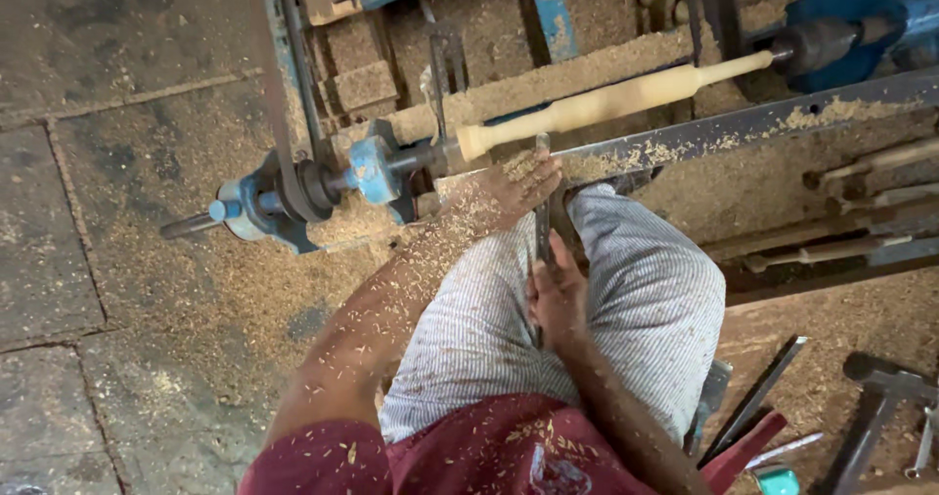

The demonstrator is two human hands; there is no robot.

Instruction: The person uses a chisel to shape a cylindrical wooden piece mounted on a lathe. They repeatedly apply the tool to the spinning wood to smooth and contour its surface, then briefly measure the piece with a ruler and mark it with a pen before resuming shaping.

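Chisel (543, 211) runs from my lap up to the pale spindle (626, 99) on the lathe (372, 172). Left hand (514, 187), covered in shavings, is curled over it near the tip; right hand (558, 294) is closed round the handle end. Sawdust (225, 290) everywhere.

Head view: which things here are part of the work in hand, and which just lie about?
In use: turned wooden spindle, lathe, chisel, left hand, right hand.
Lying about: hammer, flat metal bars, spare tools at right.
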